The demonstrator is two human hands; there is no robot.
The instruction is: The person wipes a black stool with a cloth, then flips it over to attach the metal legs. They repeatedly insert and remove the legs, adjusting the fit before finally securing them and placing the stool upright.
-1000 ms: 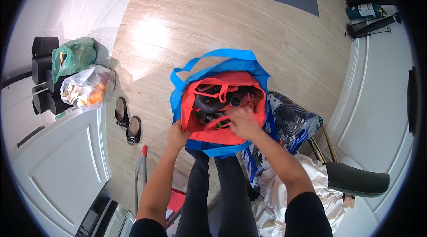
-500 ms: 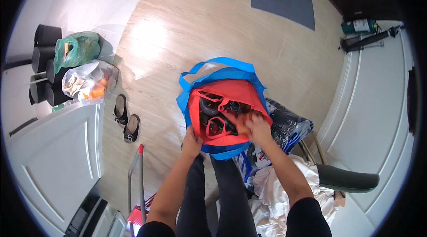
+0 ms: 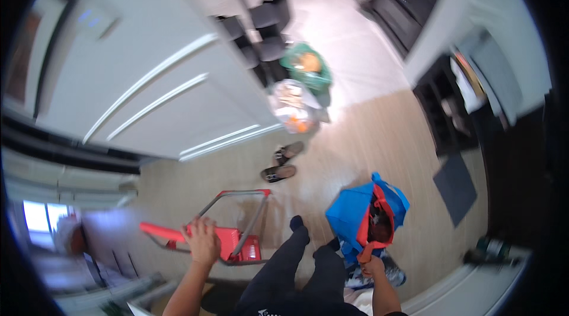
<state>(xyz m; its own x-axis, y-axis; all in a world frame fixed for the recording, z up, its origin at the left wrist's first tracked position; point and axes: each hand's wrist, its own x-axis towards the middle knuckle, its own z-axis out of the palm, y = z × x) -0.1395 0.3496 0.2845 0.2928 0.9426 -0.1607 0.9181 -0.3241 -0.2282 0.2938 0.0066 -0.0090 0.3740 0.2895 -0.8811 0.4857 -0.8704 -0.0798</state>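
Observation:
My left hand (image 3: 203,240) is over the red top bar of a folding step stool (image 3: 228,242) with a grey frame, its fingers bent across the red part. On the other side, my right hand (image 3: 372,267) closes around a small reddish-orange thing (image 3: 367,252) at the near edge of a bag. I cannot make out its kind. That bag is a large blue carrier bag (image 3: 349,212) standing on the floor, with a red bag (image 3: 384,200) inside it. Dark things show in the red bag's mouth, too blurred to name.
Two dark sandals (image 3: 278,174) lie beyond the stool. Farther off, a white plastic bag (image 3: 291,105) and a green one (image 3: 309,67) stand by black bins (image 3: 269,34). A grey mat (image 3: 455,188) lies at right, near a dark shelf (image 3: 441,111). White panelling (image 3: 160,96) runs along the left.
The view has swung left. My left hand has let go of the blue bag's edge and moved to the step stool. My right hand has drawn back to the bag's edge with the orange thing.

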